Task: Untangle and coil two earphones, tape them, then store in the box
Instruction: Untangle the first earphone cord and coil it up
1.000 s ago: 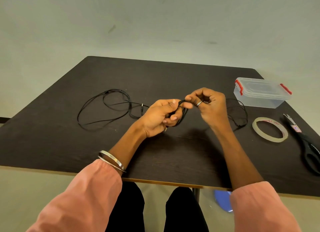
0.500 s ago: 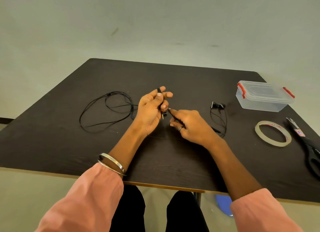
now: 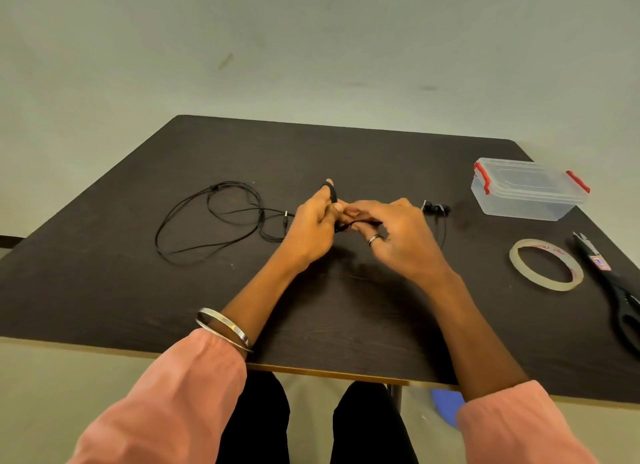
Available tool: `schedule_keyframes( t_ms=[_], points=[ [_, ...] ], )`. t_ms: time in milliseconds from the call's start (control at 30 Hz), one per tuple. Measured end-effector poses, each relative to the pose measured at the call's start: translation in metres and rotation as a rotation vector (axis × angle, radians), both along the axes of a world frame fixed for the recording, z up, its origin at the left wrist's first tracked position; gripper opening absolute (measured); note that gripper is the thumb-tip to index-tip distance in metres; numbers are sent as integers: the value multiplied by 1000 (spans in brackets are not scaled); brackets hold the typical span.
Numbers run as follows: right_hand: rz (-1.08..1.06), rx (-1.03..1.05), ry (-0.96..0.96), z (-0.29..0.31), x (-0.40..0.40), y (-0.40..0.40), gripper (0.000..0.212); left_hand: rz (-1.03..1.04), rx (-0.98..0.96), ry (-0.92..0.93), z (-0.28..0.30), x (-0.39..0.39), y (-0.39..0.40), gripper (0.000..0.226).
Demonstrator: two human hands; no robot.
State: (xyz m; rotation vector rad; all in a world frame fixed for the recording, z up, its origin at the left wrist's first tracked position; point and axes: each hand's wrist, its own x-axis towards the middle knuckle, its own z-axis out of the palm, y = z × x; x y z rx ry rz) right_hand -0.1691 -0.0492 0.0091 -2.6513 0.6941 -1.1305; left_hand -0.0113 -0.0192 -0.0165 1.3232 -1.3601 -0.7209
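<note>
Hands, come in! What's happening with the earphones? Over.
Left hand has cord wrapped round its fingers, right hand pinches the cord. Second earphone loose on table. Box shut. Nothing blocking.

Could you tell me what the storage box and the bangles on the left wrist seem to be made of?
The box looks like clear, glossy plastic: the table shows through its walls, and its red clips look plastic too. The bangles appear to be polished metal, silvery with bright highlights, though which metal cannot be told.

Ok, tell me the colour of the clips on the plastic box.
Red, one clip at each end of the clear box; the head view shows them.
</note>
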Motion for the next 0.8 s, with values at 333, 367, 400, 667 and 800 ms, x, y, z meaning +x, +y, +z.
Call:
schedule_keyframes(
  t_ms=[333, 367, 400, 667, 800],
  points=[
    [-12, -28, -51, 1, -18, -17, 29, -379, 90, -66, 6, -9, 12, 21],
    [-28, -103, -16, -1, -19, -20, 26, -400, 107, -66, 7, -9, 13, 21],
    [-50, -173, 10, -3, -20, -23, 23, -419, 129, -60, 8, -9, 14, 22],
    [-76, -32, -212, 1, -36, -28, 25, -472, 202, 127, 13, -11, 19, 32],
    [-92, 39, -261, 1, -36, -32, 24, -442, 147, 307, 19, -8, 18, 36]
  ],
)
